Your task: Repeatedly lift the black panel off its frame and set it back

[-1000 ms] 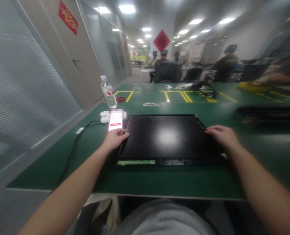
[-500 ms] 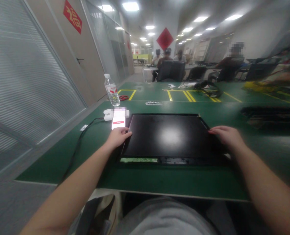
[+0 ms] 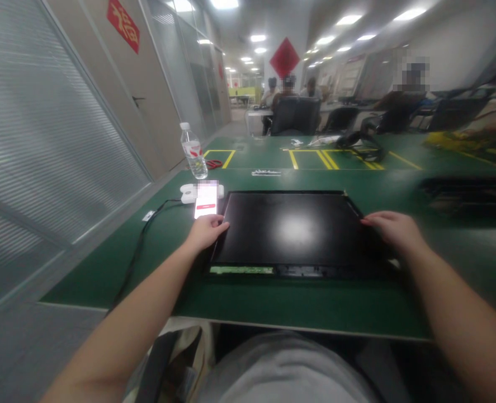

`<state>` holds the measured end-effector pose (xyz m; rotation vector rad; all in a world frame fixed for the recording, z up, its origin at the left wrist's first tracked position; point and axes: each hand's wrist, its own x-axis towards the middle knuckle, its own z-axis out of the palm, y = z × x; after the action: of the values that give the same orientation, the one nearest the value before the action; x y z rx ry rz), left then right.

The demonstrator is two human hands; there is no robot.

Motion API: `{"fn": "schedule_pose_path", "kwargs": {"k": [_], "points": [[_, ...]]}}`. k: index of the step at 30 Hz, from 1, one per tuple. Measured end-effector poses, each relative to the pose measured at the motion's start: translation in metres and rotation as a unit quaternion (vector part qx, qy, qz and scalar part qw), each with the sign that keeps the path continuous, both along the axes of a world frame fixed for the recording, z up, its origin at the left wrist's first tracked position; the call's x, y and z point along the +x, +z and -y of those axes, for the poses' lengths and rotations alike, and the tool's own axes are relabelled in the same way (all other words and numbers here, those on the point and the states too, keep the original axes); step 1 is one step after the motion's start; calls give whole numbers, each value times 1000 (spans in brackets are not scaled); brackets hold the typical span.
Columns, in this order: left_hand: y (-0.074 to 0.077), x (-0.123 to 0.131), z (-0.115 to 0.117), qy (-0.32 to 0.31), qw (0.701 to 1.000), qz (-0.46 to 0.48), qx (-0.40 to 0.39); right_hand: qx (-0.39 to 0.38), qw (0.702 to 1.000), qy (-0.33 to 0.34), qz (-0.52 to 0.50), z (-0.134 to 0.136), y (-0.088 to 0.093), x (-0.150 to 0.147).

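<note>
A flat black panel lies face up on the green table in front of me, with a green circuit strip showing along its near edge. My left hand grips the panel's left edge, fingers curled over it. My right hand holds the right edge, fingers lying along the rim. A lit phone rests just beyond my left hand.
A water bottle stands at the back left, near a white charger with a black cable trailing off the table's left edge. Another dark panel lies at the right. Several people sit at desks farther back.
The view has shifted slightly right and up. Both hands stay on the panel's edges; the panel has not visibly moved.
</note>
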<state>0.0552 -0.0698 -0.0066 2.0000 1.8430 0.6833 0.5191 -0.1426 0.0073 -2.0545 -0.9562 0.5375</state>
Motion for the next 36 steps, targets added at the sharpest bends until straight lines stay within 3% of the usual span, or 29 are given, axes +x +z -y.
{"fn": "schedule_pose_path", "kwargs": {"k": [36], "points": [[-2, -2, 0, -8, 1000, 19, 5, -11, 1000, -1, 12, 2, 4, -3]]}}
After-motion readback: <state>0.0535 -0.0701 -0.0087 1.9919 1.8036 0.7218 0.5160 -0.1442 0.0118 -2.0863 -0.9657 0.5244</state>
